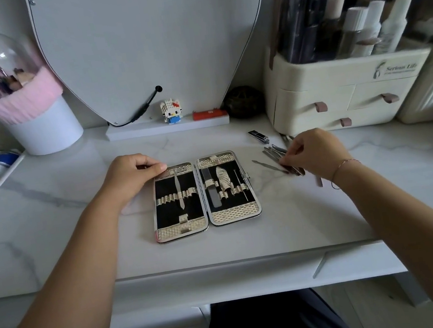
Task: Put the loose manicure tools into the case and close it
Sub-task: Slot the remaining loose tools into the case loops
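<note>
2 halves of case (183,210) lie open flat on bench (52,228); left grip (130,176) clamps its far-left corner, right grip (316,149) pinches loose tools (272,153) just right of it.

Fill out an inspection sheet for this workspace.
Surface: white marbled table.
Job's things: case open flat, a few tools strapped in; loose tools piled right of it; nail clipper behind them.
Clutter: toy figure, red box, dark ball.
Hands: left hand holds the case's far left corner; right hand pinches the loose tools.
Cables: black cable at the mirror base.
Surroundings: cosmetics organiser right, pink-trimmed cup left.
</note>
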